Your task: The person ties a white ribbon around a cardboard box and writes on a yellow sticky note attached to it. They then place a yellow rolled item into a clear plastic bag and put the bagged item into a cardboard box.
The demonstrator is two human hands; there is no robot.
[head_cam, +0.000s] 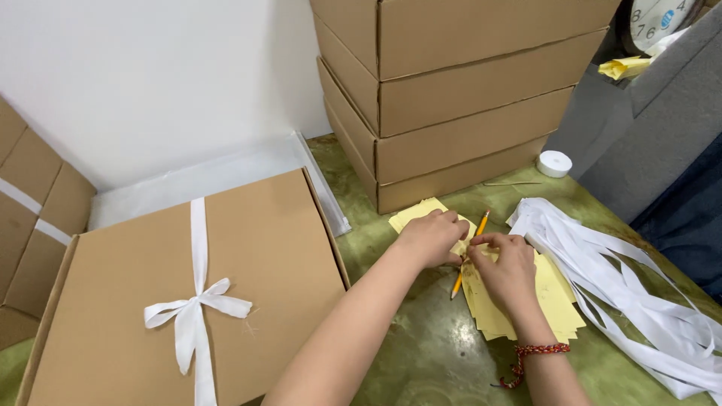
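My left hand and my right hand meet over a pile of yellow paper sheets on the green table. Both hands pinch at a yellow sheet on top of the pile. A yellow pencil lies slanted between the hands, partly hidden by my fingers. My right wrist wears a red braided bracelet. To the left lies a flat brown cardboard box tied with a white ribbon bow.
A heap of loose white ribbon strips lies right of the papers. Stacked cardboard boxes stand at the back, with a white tape roll beside them. A grey panel rises at right. More boxes sit far left.
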